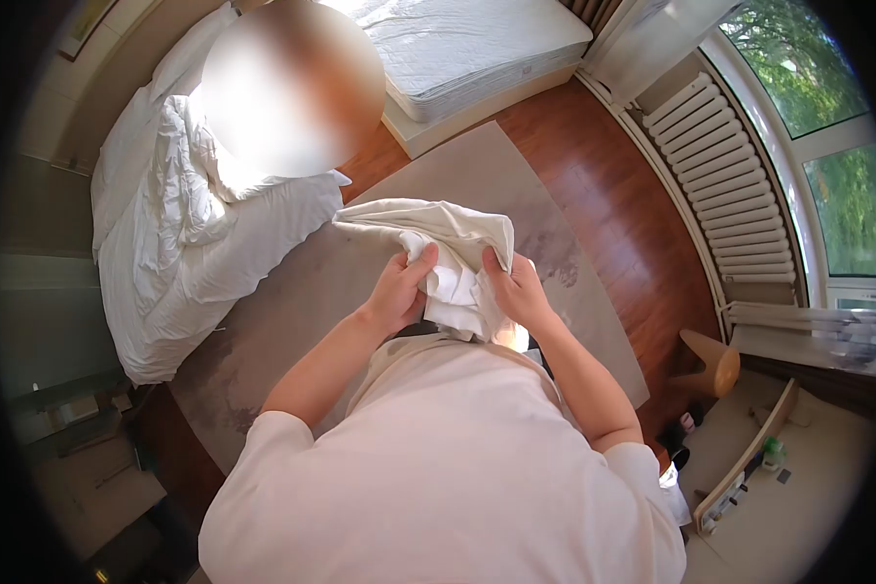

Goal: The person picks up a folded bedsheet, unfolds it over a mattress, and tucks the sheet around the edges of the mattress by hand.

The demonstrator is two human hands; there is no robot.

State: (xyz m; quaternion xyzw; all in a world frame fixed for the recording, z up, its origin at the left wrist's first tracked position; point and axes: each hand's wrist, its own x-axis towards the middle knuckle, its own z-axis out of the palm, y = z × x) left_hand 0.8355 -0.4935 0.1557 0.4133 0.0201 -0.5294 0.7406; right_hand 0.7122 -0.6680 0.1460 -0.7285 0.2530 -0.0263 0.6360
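Observation:
A bunched piece of white cloth (438, 219) hangs between my two hands, just in front of my body. My left hand (397, 290) is closed on its left side, with the thumb on top. On the right side of the cloth, my right hand (522, 292) grips an edge, thumb pressed against the fabric. The upper part spreads out in a fold beyond my hands, and the lower part hangs in crumpled layers between them.
To the left stands a bed with a rumpled white duvet (200, 263); a blurred area covers its upper part. Farther off are a bare mattress (467, 49), a rug (302, 282), a radiator (715, 175), a wooden stool (712, 363) and a desk (808, 487) at right.

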